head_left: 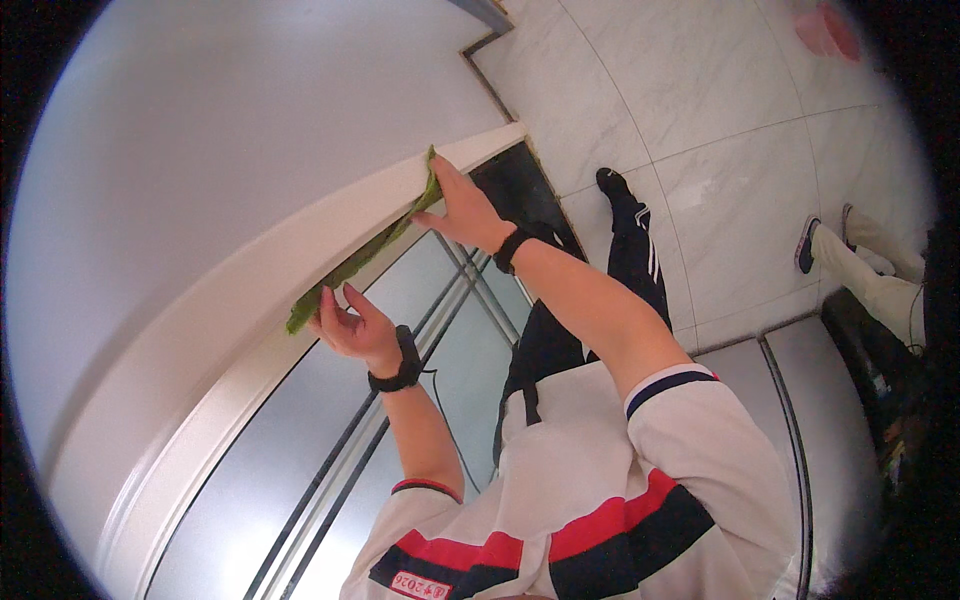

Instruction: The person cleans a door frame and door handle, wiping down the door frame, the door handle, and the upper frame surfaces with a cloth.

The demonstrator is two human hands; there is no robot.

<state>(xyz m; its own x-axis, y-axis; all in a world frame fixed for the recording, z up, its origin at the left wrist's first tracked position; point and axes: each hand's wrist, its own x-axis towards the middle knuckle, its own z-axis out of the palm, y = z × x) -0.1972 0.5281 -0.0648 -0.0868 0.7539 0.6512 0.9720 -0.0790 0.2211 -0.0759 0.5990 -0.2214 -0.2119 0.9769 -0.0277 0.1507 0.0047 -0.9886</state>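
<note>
A long green cloth [367, 251] stretches along the edge of a white door frame [322, 221], slightly crumpled along its length. At its upper end, my right hand [466, 206] holds it with the thumb apart from the fingers. My left hand [356, 330] has its fingertips at the lower end of the cloth, its palm partly turned up and its thumb raised. Part of that fingertip contact is hidden. Each wrist wears a black band, the left one [397, 360] and the right one [512, 250].
Frosted glass door panels [360, 442] with metal strips stand below the frame. A thin black cable [450, 439] hangs by my left forearm. A dark threshold [517, 184] meets the pale floor tiles [720, 180]. Another person's legs [855, 262] and a pink container [827, 31] are at the right.
</note>
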